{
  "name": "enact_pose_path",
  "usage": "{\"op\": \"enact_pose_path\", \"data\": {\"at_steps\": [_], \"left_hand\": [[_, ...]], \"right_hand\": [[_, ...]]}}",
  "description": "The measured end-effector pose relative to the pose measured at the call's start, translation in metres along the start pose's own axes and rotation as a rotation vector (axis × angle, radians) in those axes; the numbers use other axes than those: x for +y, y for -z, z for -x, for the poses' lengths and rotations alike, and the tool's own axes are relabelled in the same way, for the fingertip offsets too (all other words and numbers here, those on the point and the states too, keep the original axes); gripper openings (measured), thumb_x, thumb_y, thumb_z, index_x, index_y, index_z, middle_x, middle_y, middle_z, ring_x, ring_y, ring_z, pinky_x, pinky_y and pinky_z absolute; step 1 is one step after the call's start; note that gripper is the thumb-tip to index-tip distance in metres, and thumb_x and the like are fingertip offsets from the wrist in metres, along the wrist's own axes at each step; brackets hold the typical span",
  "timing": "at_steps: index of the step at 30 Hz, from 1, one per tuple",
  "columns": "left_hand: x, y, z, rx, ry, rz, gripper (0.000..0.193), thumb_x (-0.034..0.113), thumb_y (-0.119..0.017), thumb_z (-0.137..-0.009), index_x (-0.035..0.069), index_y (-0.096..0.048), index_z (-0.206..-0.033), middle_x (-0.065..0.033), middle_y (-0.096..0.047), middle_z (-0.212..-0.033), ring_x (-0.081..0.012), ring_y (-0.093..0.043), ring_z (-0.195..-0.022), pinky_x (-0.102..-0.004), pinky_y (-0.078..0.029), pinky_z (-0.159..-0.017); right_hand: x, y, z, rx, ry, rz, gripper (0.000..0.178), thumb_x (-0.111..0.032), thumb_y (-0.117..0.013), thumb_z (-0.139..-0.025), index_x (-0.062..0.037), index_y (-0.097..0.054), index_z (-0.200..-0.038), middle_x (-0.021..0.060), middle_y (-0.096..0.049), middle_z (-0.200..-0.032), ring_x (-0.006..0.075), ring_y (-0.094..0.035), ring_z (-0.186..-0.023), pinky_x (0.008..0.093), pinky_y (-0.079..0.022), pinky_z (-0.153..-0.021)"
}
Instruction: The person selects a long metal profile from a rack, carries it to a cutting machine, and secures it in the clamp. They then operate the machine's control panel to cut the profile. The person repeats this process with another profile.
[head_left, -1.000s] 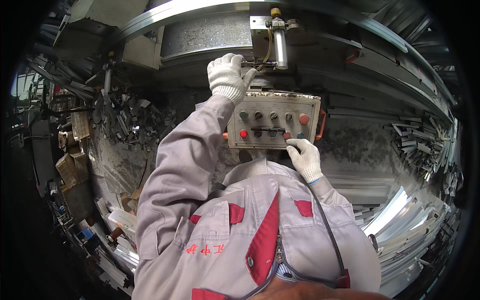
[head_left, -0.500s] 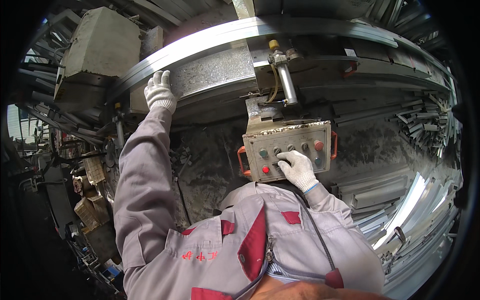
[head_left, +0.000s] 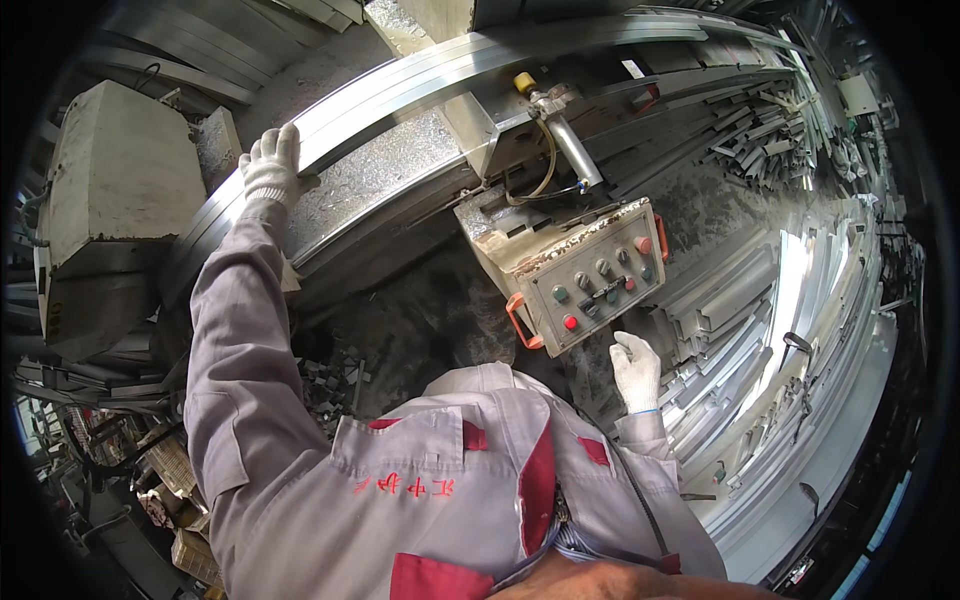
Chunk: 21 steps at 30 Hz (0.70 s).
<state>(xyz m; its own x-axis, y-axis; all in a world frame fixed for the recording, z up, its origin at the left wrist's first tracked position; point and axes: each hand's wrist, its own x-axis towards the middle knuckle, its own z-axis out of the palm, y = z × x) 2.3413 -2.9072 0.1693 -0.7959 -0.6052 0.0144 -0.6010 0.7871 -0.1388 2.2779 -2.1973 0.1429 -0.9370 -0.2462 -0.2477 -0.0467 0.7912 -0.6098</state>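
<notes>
My left hand [head_left: 270,168], in a white knit glove, rests on a long silvery metal profile [head_left: 385,92], its fingers stretched over the bar and the thumb apart. The profile lies along a machine bed [head_left: 385,152] strewn with shiny shavings. My right hand [head_left: 636,374], gloved too, hovers just off the near right corner of a control box [head_left: 601,283], fingers loosely bent and holding nothing. That box carries several knobs and coloured buttons, with an orange handle at each end. Beyond it stands a pneumatic cylinder [head_left: 572,148] with a yellow cap.
A large beige machine housing [head_left: 125,165] stands at the left. Long metal profiles [head_left: 765,350] lie piled at the right, and a heap of shorter offcuts [head_left: 760,125] sits farther back. Small scraps [head_left: 335,375] litter the dark floor below the bed.
My right hand has come off the control panel's knobs toward the near right. My left hand has shifted from the profile's near edge onto its top. The whole view has turned.
</notes>
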Motion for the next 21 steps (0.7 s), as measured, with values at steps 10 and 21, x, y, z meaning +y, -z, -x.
{"op": "enact_pose_path", "data": {"at_steps": [10,21], "left_hand": [[-0.006,-0.004,-0.004,-0.025,0.033,0.011,0.116,0.061,-0.100,-0.077,0.035,-0.040,-0.173,-0.0069,-0.051,-0.171,-0.0335,-0.044,-0.161,-0.0597,-0.031,-0.130],[-0.006,-0.018,-0.015,-0.013,0.042,-0.100,0.117,0.065,-0.095,-0.081,0.039,-0.034,-0.178,-0.0038,-0.050,-0.174,-0.0340,-0.044,-0.162,-0.0551,-0.033,-0.131]], "right_hand": [[-0.008,-0.114,0.003,0.050,-0.092,-0.043,0.041,-0.019,-0.080,-0.098,-0.0043,-0.079,-0.136,0.0184,-0.083,-0.116,0.0297,-0.081,-0.103,0.0394,-0.063,-0.098],[0.012,-0.091,-0.047,0.131,-0.093,0.410,0.056,-0.029,-0.084,-0.096,-0.0153,-0.070,-0.148,0.0143,-0.079,-0.126,0.0358,-0.076,-0.120,0.0507,-0.059,-0.105]]}}
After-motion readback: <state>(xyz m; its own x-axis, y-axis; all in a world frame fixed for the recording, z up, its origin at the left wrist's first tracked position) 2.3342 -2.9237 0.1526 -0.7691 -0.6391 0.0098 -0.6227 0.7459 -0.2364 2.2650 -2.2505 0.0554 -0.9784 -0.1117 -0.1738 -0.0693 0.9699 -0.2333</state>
